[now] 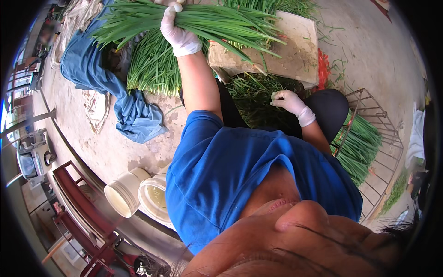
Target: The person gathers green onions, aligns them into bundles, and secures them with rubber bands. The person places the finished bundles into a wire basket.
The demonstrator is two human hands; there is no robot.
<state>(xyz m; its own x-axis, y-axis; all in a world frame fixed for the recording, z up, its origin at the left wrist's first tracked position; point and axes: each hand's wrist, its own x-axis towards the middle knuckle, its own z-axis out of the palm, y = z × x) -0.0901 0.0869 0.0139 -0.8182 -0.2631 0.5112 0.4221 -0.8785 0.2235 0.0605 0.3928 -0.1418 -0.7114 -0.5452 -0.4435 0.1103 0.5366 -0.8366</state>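
My left hand (180,33), in a thin white glove, grips a bundle of long green garlic chives (221,22) at the top. The bundle's leafy tips point left and its pale stem ends right, above a worn pale block-like stand (294,52). Under my left forearm lies a thick heap of chives (154,65). My right hand (289,101), also gloved, hovers with curled fingers by my right knee, beside a dark pile of loose leaf scraps (259,100). Something pale green shows at its fingertips; whether it is held is unclear.
A blue cloth (138,114) trails over the concrete floor at left. Two white plastic buckets (121,192) stand lower left near a dark red metal frame (83,204). At right, a wire rack (387,138) holds more chives (360,149). Red netting (323,69) lies beside the stand.
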